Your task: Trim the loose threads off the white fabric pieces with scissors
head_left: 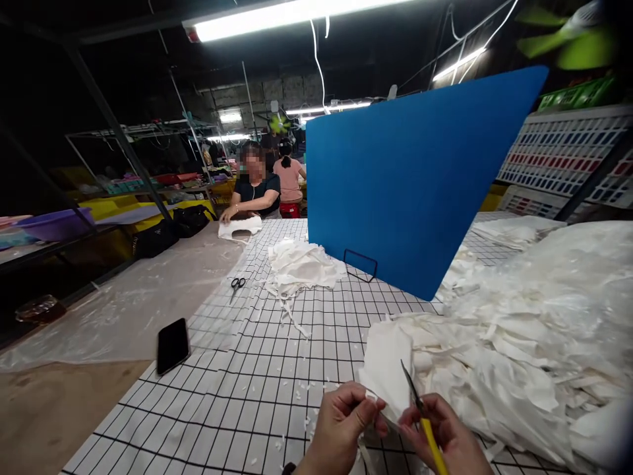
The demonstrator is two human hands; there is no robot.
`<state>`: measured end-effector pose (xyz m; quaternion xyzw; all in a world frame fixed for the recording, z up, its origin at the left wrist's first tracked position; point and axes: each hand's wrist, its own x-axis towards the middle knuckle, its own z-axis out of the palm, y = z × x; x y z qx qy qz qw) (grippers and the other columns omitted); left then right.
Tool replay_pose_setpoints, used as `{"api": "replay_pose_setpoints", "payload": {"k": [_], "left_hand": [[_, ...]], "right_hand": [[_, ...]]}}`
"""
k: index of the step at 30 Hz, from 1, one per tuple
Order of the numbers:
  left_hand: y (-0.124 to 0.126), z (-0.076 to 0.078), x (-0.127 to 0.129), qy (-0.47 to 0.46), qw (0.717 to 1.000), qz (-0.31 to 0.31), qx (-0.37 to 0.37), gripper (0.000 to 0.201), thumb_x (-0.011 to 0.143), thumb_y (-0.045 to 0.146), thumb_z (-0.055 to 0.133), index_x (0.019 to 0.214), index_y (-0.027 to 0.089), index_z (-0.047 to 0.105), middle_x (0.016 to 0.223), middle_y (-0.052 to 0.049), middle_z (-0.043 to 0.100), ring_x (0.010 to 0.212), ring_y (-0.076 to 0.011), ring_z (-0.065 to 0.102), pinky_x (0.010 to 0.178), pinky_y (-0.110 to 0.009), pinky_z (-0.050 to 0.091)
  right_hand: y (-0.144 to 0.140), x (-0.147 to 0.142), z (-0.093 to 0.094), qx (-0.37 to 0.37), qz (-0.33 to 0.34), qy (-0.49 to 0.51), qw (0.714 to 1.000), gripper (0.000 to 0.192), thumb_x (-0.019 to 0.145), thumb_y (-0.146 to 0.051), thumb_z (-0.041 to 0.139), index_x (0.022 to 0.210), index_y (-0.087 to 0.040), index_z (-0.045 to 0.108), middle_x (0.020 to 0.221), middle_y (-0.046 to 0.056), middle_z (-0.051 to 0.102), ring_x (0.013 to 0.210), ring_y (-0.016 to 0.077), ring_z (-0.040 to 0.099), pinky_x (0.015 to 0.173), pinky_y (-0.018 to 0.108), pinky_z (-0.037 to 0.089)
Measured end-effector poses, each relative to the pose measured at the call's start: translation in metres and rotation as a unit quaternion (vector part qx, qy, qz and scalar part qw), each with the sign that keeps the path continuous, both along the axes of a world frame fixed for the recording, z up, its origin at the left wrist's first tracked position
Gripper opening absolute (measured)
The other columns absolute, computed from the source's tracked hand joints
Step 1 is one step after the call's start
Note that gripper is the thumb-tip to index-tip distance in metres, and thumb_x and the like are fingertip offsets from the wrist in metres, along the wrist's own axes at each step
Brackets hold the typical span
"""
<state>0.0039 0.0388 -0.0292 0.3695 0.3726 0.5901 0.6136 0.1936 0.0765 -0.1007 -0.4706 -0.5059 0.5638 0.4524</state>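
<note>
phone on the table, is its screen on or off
Off, by its look: the phone screen faces up and is plain black, with nothing lit on it.

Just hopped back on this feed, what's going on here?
The person's left hand pinches a narrow bit of white cloth, while the right hand holds yellow-handled scissors close by. Small white scraps lie on the grid-patterned tabletop, with a heap of white pieces to the right. Further along, a co-worker handles another white piece. Black-handled scissors and a phone lie off to the left.
</note>
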Motion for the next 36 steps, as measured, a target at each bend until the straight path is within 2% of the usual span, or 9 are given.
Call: {"api": "replay_pose_setpoints", "payload": {"k": [2, 5, 7, 10, 13, 17, 22, 29, 36], "left_hand": [[-0.001, 0.001, -0.002, 0.022, 1.000, -0.006, 0.002, 0.026, 0.082, 0.038, 0.070, 0.078, 0.012, 0.070, 0.063, -0.002, 0.063, 0.056, -0.0120, 0.060, 0.060, -0.025, 0.044], [-0.004, 0.003, -0.004, 0.044, 0.999, -0.014, -0.003, 0.027, 0.085, 0.039, 0.066, 0.080, 0.013, 0.066, 0.060, -0.002, 0.063, 0.056, -0.0122, 0.060, 0.061, -0.025, 0.046], [-0.005, 0.004, -0.005, 0.069, 0.997, -0.015, 0.001, 0.027, 0.086, 0.040, 0.064, 0.082, 0.013, 0.064, 0.064, -0.002, 0.063, 0.057, -0.0125, 0.060, 0.061, -0.026, 0.046], [-0.008, 0.006, -0.006, 0.118, 0.993, -0.019, 0.015, 0.025, 0.088, 0.037, 0.062, 0.083, 0.013, 0.064, 0.073, -0.003, 0.060, 0.063, -0.0127, 0.061, 0.065, -0.026, 0.049], [-0.011, 0.006, -0.006, 0.158, 0.986, -0.029, 0.033, 0.021, 0.092, 0.033, 0.057, 0.087, 0.014, 0.064, 0.076, -0.002, 0.058, 0.067, -0.0125, 0.060, 0.068, -0.027, 0.049], [-0.015, 0.006, -0.007, 0.212, 0.974, -0.046, 0.069, 0.020, 0.095, 0.030, 0.052, 0.090, 0.015, 0.064, 0.079, -0.003, 0.057, 0.070, -0.0129, 0.060, 0.070, -0.027, 0.049], [-0.017, 0.006, -0.008, 0.250, 0.960, -0.066, 0.105, 0.019, 0.096, 0.028, 0.049, 0.090, 0.016, 0.063, 0.079, -0.003, 0.056, 0.069, -0.0130, 0.059, 0.067, -0.026, 0.047], [-0.019, 0.005, -0.009, 0.275, 0.950, -0.067, 0.130, 0.021, 0.096, 0.026, 0.048, 0.087, 0.016, 0.063, 0.076, -0.003, 0.057, 0.071, -0.0136, 0.058, 0.067, -0.025, 0.046], [-0.020, 0.001, -0.011, 0.274, 0.951, -0.081, 0.116, 0.019, 0.096, 0.027, 0.048, 0.089, 0.017, 0.063, 0.080, -0.001, 0.055, 0.069, -0.0111, 0.059, 0.067, -0.025, 0.048]], "right_hand": [[-0.002, 0.006, 0.011, 0.028, -0.041, -0.048, 0.998, 0.041, 0.059, -0.042, 0.081, 0.083, -0.024, 0.052, 0.074, 0.003, 0.068, 0.062, 0.0190, 0.064, 0.059, 0.029, 0.053], [-0.012, 0.016, 0.037, 0.064, -0.072, -0.140, 0.985, 0.039, 0.062, -0.043, 0.078, 0.081, -0.024, 0.050, 0.065, -0.001, 0.061, 0.057, 0.0164, 0.058, 0.053, 0.027, 0.050], [-0.021, 0.020, 0.059, 0.066, -0.026, -0.221, 0.973, 0.038, 0.064, -0.042, 0.077, 0.079, -0.024, 0.047, 0.063, -0.003, 0.056, 0.056, 0.0146, 0.054, 0.053, 0.025, 0.047], [-0.035, 0.021, 0.090, 0.073, 0.019, -0.323, 0.943, 0.035, 0.069, -0.043, 0.072, 0.085, -0.025, 0.047, 0.066, -0.004, 0.055, 0.060, 0.0148, 0.052, 0.055, 0.026, 0.045], [-0.043, 0.018, 0.107, 0.070, 0.072, -0.405, 0.909, 0.036, 0.073, -0.048, 0.068, 0.091, -0.025, 0.047, 0.072, -0.002, 0.057, 0.066, 0.0171, 0.054, 0.060, 0.029, 0.045], [-0.046, 0.013, 0.113, 0.086, 0.083, -0.457, 0.882, 0.038, 0.074, -0.052, 0.066, 0.093, -0.025, 0.046, 0.080, 0.000, 0.061, 0.072, 0.0197, 0.057, 0.066, 0.032, 0.045], [-0.045, 0.006, 0.118, 0.144, 0.079, -0.483, 0.860, 0.031, 0.075, -0.044, 0.066, 0.089, -0.024, 0.047, 0.083, 0.002, 0.062, 0.077, 0.0225, 0.058, 0.066, 0.032, 0.043], [-0.046, 0.000, 0.119, 0.159, 0.085, -0.476, 0.861, 0.030, 0.075, -0.043, 0.065, 0.087, -0.023, 0.046, 0.082, 0.002, 0.060, 0.076, 0.0215, 0.057, 0.067, 0.031, 0.041], [-0.047, -0.001, 0.122, 0.160, 0.089, -0.477, 0.859, 0.029, 0.075, -0.042, 0.066, 0.085, -0.023, 0.047, 0.078, 0.001, 0.060, 0.072, 0.0203, 0.056, 0.064, 0.030, 0.040]]}}
